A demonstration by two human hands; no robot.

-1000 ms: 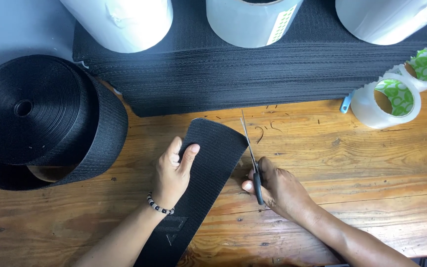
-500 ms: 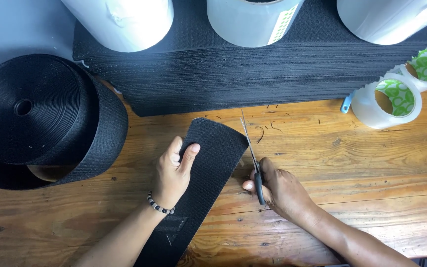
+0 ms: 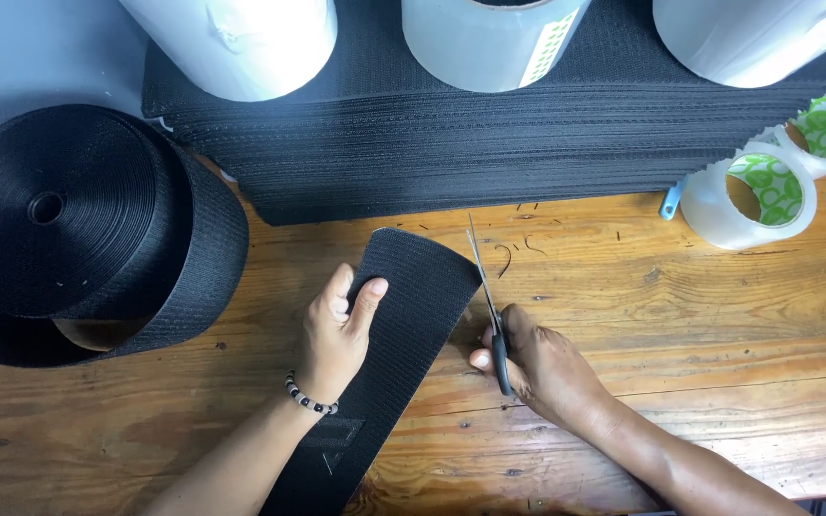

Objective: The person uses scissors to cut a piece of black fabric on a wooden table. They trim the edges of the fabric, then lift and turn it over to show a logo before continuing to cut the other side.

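Observation:
A wide strip of black woven webbing (image 3: 411, 315) lies diagonally on the wooden table (image 3: 681, 315), its rounded end pointing away from me. My left hand (image 3: 338, 334), with a bead bracelet at the wrist, grips the strip's left edge and presses it down. My right hand (image 3: 539, 365) holds a pair of scissors (image 3: 486, 296) by the handles. The blades point away from me and run along the strip's right edge, close to its end.
A big roll of black webbing (image 3: 88, 229) stands at the left. A stack of black sheets (image 3: 489, 143) spans the back with three white rolls (image 3: 489, 38) on it. Two clear tape rolls (image 3: 752, 196) sit at the right.

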